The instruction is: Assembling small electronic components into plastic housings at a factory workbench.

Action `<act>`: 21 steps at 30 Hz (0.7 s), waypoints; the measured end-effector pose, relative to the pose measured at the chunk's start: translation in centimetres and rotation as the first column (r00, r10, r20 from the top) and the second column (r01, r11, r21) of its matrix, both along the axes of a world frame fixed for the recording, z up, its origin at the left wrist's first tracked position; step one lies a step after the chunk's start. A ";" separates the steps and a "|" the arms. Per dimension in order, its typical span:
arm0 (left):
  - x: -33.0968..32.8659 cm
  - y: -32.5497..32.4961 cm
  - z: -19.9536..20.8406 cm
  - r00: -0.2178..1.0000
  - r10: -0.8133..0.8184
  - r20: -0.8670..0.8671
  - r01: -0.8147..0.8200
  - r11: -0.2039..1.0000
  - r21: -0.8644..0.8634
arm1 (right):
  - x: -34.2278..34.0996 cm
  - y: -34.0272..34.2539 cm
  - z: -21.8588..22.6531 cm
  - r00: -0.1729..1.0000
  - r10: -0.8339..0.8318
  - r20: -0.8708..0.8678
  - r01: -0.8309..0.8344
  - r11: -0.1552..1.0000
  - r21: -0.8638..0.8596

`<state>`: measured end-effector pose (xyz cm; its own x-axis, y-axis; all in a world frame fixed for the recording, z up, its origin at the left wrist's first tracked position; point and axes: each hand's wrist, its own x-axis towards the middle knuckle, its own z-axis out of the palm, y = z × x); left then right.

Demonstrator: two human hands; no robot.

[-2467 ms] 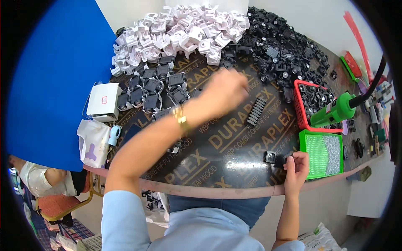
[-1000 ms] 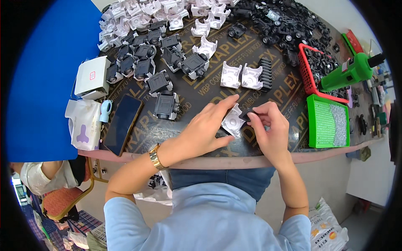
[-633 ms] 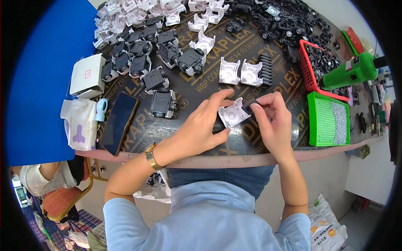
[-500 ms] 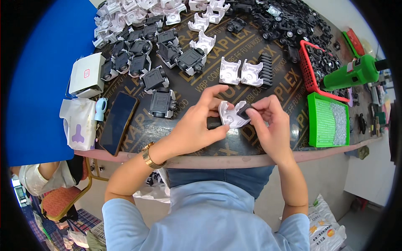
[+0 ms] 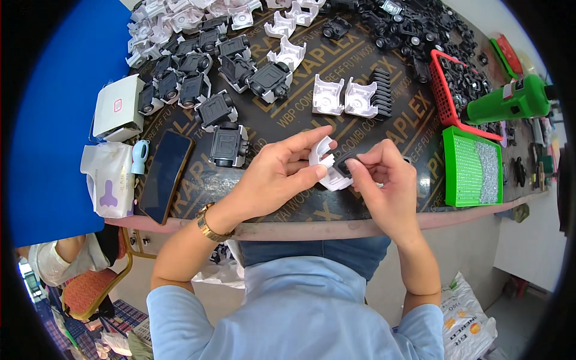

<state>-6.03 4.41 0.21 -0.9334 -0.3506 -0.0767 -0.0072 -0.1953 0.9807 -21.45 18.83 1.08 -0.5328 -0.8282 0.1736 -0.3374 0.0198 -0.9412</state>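
Note:
My left hand (image 5: 273, 177) pinches a white plastic housing (image 5: 336, 181) between thumb and fingers, holding it tilted above the table's near edge. A small flat black plastic piece (image 5: 343, 163) sits in the fingertips of my right hand (image 5: 389, 183), against the right side of the housing. Whether the piece is seated in it cannot be made out. Beyond my hands, two similar white housings (image 5: 328, 95) lie side by side, touching or nearly touching a row of thin black parts (image 5: 381, 93). To the left, a white housing with a black body fitted in it (image 5: 228, 146) rests on the table.
More black-and-white units (image 5: 193, 89) and a pile of white housings (image 5: 171, 21) fill the far left. Black parts (image 5: 414, 33) heap at far right, near a red basket (image 5: 441, 90), green bottle (image 5: 510, 101) and green tray (image 5: 462, 171). A phone (image 5: 166, 176) lies left.
The white housing has been turned and tilted more on its side in my left hand. My right hand still holds the black piece against it. The view has shifted slightly.

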 end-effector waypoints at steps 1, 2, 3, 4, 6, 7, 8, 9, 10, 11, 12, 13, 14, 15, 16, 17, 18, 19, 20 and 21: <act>0.1 0.0 0.0 1.000 0.000 0.002 0.000 1.000 0.000 | 0.2 0.0 0.1 1.000 0.023 -0.007 -0.023 0.999 0.025; 0.2 0.0 -0.1 1.000 0.001 0.003 -0.001 1.000 -0.014 | 0.3 -0.1 0.1 1.000 0.021 -0.007 -0.021 0.999 0.031; 0.2 0.0 -0.1 1.000 0.001 0.003 -0.001 1.000 -0.028 | 0.4 -0.1 0.1 1.000 0.021 -0.005 -0.021 0.999 0.030; 0.2 0.1 -0.1 1.000 -0.002 0.004 0.002 1.000 -0.028 | 0.5 0.0 0.1 0.996 0.036 0.078 -0.037 0.999 0.014; 0.2 0.3 -0.1 1.000 -0.016 -0.015 0.017 0.999 0.039 | 0.6 0.3 -0.2 0.991 0.104 0.086 -0.103 0.995 -0.011; 0.1 0.3 -0.3 1.000 -0.020 -0.015 0.020 0.999 0.039 | 0.5 0.6 -0.5 0.988 0.154 0.009 -0.154 0.988 -0.013; 0.1 0.2 -0.5 0.999 -0.001 -0.035 0.003 0.998 0.055 | 0.9 0.7 -0.4 0.987 0.157 0.028 -0.156 0.987 -0.024; 0.0 0.2 -0.7 0.998 0.018 -0.054 -0.014 0.997 0.071 | 1.1 0.7 -0.4 0.988 0.154 0.027 -0.153 0.988 -0.024; 0.0 0.2 -0.6 0.998 0.017 -0.053 -0.014 0.997 0.070 | 1.2 0.7 -0.4 0.995 0.093 0.048 -0.090 0.994 -0.054; 0.0 0.4 -0.4 0.998 0.001 -0.056 0.004 0.995 0.103 | 1.3 0.6 -0.4 0.997 0.032 0.070 -0.026 0.996 -0.082; 0.1 0.5 -0.1 0.998 -0.014 -0.059 0.022 0.991 0.135 | 1.4 0.6 -0.1 0.999 -0.001 0.040 0.004 0.997 -0.075; 0.1 0.8 0.1 0.998 -0.015 -0.059 0.023 0.991 0.133 | 1.3 0.7 -0.1 0.999 -0.002 0.040 0.006 0.997 -0.077; 0.0 1.3 0.4 1.000 0.006 -0.021 0.000 0.948 0.318 | 1.3 0.8 -0.1 1.000 0.000 0.009 0.001 0.996 -0.094; 0.1 1.8 0.5 1.000 0.021 0.021 -0.029 0.871 0.491 | 1.2 0.9 -0.2 1.000 0.002 -0.021 -0.004 0.994 -0.110; 0.3 2.0 0.4 0.998 0.004 0.056 -0.029 0.885 0.465 | 1.2 1.0 -0.1 1.000 0.004 -0.019 -0.006 0.994 -0.113; 0.6 2.2 0.3 0.998 0.006 0.057 -0.032 0.886 0.463 | 1.1 1.1 0.1 0.997 -0.038 0.064 0.045 0.991 -0.124; 0.9 2.4 0.1 0.997 0.033 0.074 -0.063 0.888 0.456 | 1.0 1.2 0.3 0.986 -0.078 0.148 0.097 0.987 -0.130; 1.2 2.5 -0.1 0.994 0.056 0.089 -0.091 0.887 0.453 | 0.8 1.4 0.9 0.978 -0.066 0.197 0.091 0.989 -0.119; 1.4 2.6 -0.4 0.994 0.048 0.093 -0.085 0.891 0.447 | 0.8 1.3 1.2 0.978 -0.068 0.198 0.092 0.989 -0.116; 1.4 2.7 -0.6 0.994 0.047 0.094 -0.085 0.889 0.449 | 0.9 1.2 1.4 0.966 -0.041 0.255 0.065 0.994 -0.086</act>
